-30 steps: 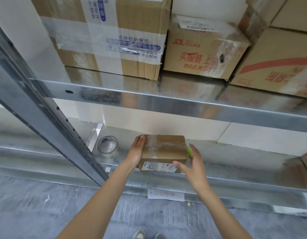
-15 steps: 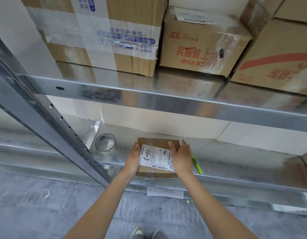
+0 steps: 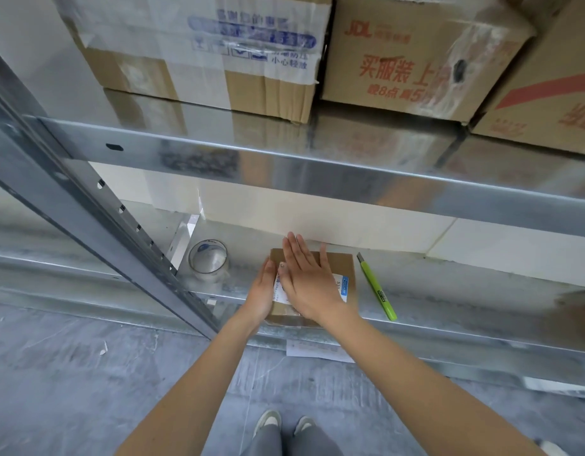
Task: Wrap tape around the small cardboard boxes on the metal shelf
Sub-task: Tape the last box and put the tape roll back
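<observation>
We had the small box (image 3: 337,266) lying label-up at the front edge of the lower metal shelf (image 3: 449,291). Our right hand (image 3: 309,284) lay flat on its top, fingers straight; our left hand (image 3: 261,291) pressed its left side, fingers straight too. The tape roll (image 3: 208,262) stood just left of the box, nearer our left hand; the green knife (image 3: 376,286) lay to the right.

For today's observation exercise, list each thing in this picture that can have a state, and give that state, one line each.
Small box: flat on the shelf, label up.
Left hand: open, against the box's left side.
Right hand: open, flat on the label.
Tape roll: standing, untouched.
Cutter: lying beside the box, untouched.
</observation>
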Available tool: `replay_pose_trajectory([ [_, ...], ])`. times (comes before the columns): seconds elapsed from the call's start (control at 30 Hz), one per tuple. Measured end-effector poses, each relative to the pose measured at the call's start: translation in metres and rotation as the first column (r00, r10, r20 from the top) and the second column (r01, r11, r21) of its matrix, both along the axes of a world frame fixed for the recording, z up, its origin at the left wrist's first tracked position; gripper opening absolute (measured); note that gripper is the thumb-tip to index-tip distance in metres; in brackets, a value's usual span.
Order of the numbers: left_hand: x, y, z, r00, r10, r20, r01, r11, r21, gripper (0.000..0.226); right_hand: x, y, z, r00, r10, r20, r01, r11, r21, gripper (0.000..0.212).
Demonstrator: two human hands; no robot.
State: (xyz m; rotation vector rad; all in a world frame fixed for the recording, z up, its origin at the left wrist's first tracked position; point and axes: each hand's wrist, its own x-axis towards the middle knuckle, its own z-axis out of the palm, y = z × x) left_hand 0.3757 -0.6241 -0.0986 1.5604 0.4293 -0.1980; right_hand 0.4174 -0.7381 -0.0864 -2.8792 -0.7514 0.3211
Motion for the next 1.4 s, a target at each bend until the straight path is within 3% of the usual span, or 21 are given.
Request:
replay_pose_trajectory([
  [0.13,0.001,-0.001,-0.004,0.997,0.060,-0.039,-0.062,0.997,-0.035,0.049,-0.048,-0.015,0.005,0.995,0.101,0.003,-0.101,0.995,-0.013,0.063],
  [0.27,0.000,-0.003,-0.002,0.999,0.034,-0.035,-0.037,0.996,-0.076,0.049,-0.112,-0.033,0.002,0.990,0.104,0.096,-0.114,0.989,0.096,0.065],
  [0.4,-0.001,-0.001,0.000,0.999,0.016,-0.051,-0.019,0.998,-0.058,0.049,-0.117,-0.030,0.004,0.978,0.108,0.178,-0.117,0.992,0.044,0.068],
  [0.5,-0.001,0.000,0.001,0.999,-0.012,-0.049,0.009,0.999,-0.049,0.049,-0.107,-0.042,0.007,0.976,0.115,0.185,-0.138,0.983,0.118,0.074],
  [0.6,0.000,-0.001,0.004,0.999,-0.015,-0.048,0.013,0.999,-0.044,0.051,-0.087,-0.076,0.009,0.986,-0.153,0.067,0.124,0.940,0.319,0.086],
  [0.67,0.000,-0.001,0.005,0.997,-0.027,-0.067,0.024,0.999,-0.047,0.053,-0.076,-0.094,0.010,0.930,-0.300,-0.212,0.367,0.792,0.489,0.093],
  [0.73,-0.003,-0.002,0.007,0.991,0.005,-0.132,-0.022,0.991,-0.133,0.053,-0.065,-0.103,0.009,0.882,-0.279,-0.381,0.465,0.647,0.604,0.084],
  [0.83,-0.003,0.005,0.015,0.964,0.059,-0.259,-0.134,0.951,-0.280,0.060,-0.050,-0.106,0.016,0.883,-0.327,-0.336,0.469,0.625,0.624,0.064],
  [0.93,-0.001,0.014,0.025,0.968,0.035,-0.249,-0.095,0.968,-0.231,0.077,-0.029,-0.104,0.022,0.849,-0.444,-0.288,0.518,0.588,0.621,0.060],
  [1.0,0.002,0.013,0.031,0.974,-0.032,-0.223,0.026,0.999,-0.031,0.088,-0.010,-0.098,0.027,0.812,-0.504,-0.295,0.573,0.595,0.563,0.059],
  [1.07,0.007,0.009,0.030,0.987,-0.068,-0.144,0.095,0.976,0.194,0.080,0.006,-0.089,0.031,0.768,-0.545,-0.336,0.638,0.612,0.466,0.061],
  [1.1,0.010,0.005,0.030,0.993,-0.064,-0.101,0.085,0.970,0.226,0.076,0.011,-0.085,0.031,0.750,-0.560,-0.353,0.662,0.618,0.425,0.061],
  [1.2,0.023,-0.002,0.036,0.998,-0.013,-0.064,0.019,0.995,0.102,0.063,0.017,-0.071,0.030,0.733,-0.608,-0.305,0.681,0.657,0.325,0.049],
  [1.27,0.032,-0.003,0.037,0.997,0.003,-0.077,0.003,0.997,0.076,0.059,0.020,-0.065,0.033,0.794,-0.605,-0.056,0.602,0.771,0.207,0.047],
  [1.33,0.038,-0.002,0.036,0.995,0.034,-0.092,-0.026,0.996,0.088,0.058,0.028,-0.055,0.042,0.872,-0.458,0.170,0.443,0.888,0.119,0.052],
  [1.4,0.039,-0.001,0.035,0.995,0.045,-0.089,-0.036,0.994,0.100,0.057,0.034,-0.038,0.051,0.959,-0.250,0.132,0.234,0.964,0.126,0.056],
])
